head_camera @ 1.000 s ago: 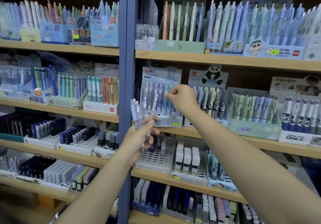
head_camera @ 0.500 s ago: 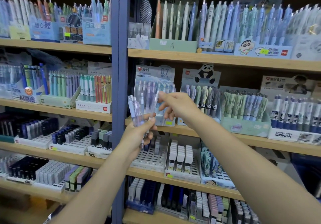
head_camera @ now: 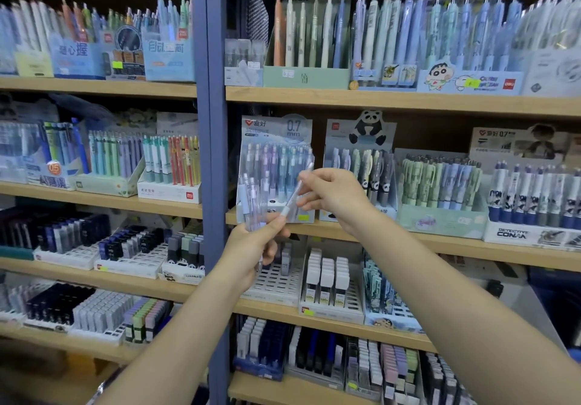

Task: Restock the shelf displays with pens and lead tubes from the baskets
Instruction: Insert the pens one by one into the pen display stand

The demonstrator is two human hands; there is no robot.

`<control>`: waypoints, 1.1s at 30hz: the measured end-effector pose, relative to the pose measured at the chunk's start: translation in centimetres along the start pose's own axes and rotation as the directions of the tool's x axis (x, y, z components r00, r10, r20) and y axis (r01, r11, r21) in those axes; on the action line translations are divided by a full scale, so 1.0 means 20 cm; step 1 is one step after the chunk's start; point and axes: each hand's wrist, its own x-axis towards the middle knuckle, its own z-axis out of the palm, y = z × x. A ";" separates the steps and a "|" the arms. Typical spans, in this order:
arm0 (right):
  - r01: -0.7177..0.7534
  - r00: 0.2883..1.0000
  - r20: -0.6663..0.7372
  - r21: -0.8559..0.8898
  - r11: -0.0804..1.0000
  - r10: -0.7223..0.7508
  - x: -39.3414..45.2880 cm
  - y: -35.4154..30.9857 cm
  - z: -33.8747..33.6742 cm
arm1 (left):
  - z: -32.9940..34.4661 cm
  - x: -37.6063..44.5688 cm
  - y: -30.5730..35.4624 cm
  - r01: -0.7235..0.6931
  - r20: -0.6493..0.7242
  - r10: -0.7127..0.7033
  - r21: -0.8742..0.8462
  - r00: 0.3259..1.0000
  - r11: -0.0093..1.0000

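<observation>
Pinching one clear pen (head_camera: 294,195), the right hand (head_camera: 334,195) hovers beside the left hand (head_camera: 254,247), which grips a pen bundle (head_camera: 251,203).

A blue metal upright (head_camera: 209,153) divides wooden shelves (head_camera: 377,99); yellow price stickers (head_camera: 117,64) show.

I am facing a blue steel upright (head_camera: 207,184) that runs top to bottom, just left of frame centre. Light wood shelf boards (head_camera: 393,99) extend from it to both sides in several tiers. Above the top tier the recess is dark. Right of the upright, a black mesh panel (head_camera: 256,18) stands behind it.
</observation>
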 end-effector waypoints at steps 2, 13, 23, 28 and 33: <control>0.005 1.000 -0.030 -0.001 1.000 -0.006 0.02 0.01 0.04 | -0.02 0.00 0.00 -0.005 -0.038 0.005 -0.015 0.999 1.000; 0.205 0.945 -0.232 -0.121 0.971 -0.229 0.18 -0.08 0.27 | -0.30 0.02 0.02 0.070 -0.131 -0.076 -0.047 0.989 0.996; 0.239 0.909 -0.276 -0.268 0.933 -0.312 0.24 -0.09 0.34 | -0.35 0.01 0.05 0.050 -0.067 -0.052 -0.030 0.996 0.998; 0.228 0.923 -0.222 -0.342 0.912 -0.314 0.26 -0.11 0.34 | -0.32 -0.01 0.07 0.047 -0.049 -0.048 -0.034 0.998 0.998; 0.237 0.918 -0.219 -0.364 0.901 -0.330 0.28 -0.14 0.35 | -0.31 -0.01 0.09 0.043 -0.033 -0.045 -0.050 0.998 0.998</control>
